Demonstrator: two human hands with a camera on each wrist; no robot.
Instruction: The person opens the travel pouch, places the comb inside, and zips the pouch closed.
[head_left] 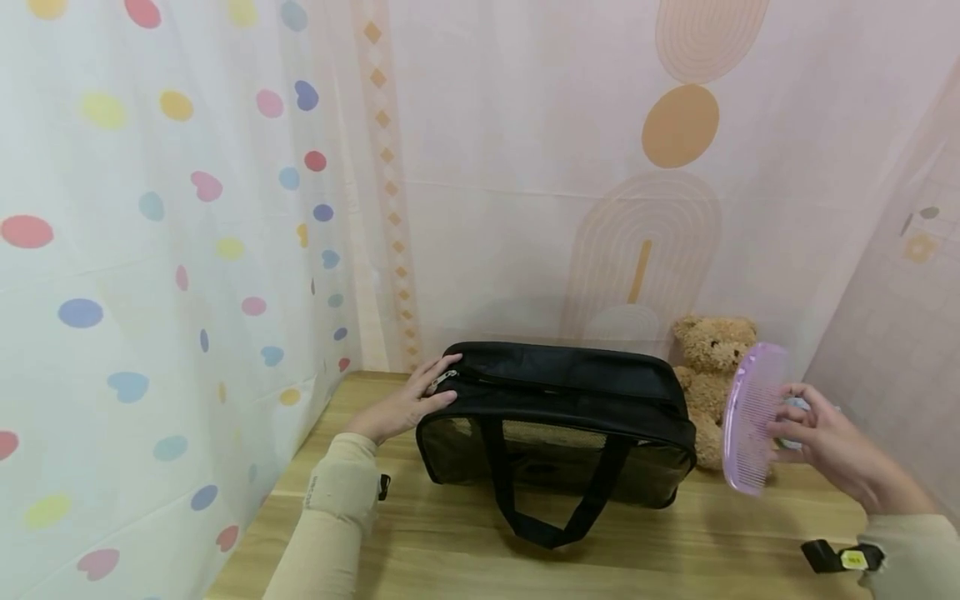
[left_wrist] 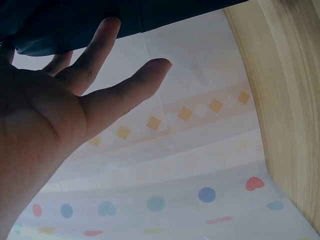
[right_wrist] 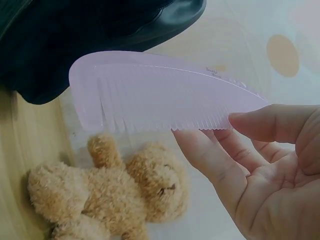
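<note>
A black bag (head_left: 555,400) with mesh front panels and a dangling strap handle (head_left: 551,533) stands on the wooden table. Its top zipper runs lengthwise, and a silver zipper pull (head_left: 442,381) shows at the left end. My left hand (head_left: 408,406) rests against that end, fingers and thumb spread around the pull; in the left wrist view the fingers look fairly straight. To the right of the bag, my right hand (head_left: 821,437) pinches a translucent purple comb (right_wrist: 150,92) at its teeth, between thumb and fingertips. The comb is raised off the table and hangs nearly upright in the head view.
Behind the comb sits a tan teddy bear (head_left: 712,354), close to the bag's right end. A small round bluish item (head_left: 798,408) is partly hidden behind my right hand. Patterned curtains (head_left: 480,208) enclose the wooden table (head_left: 420,550) at the back and both sides.
</note>
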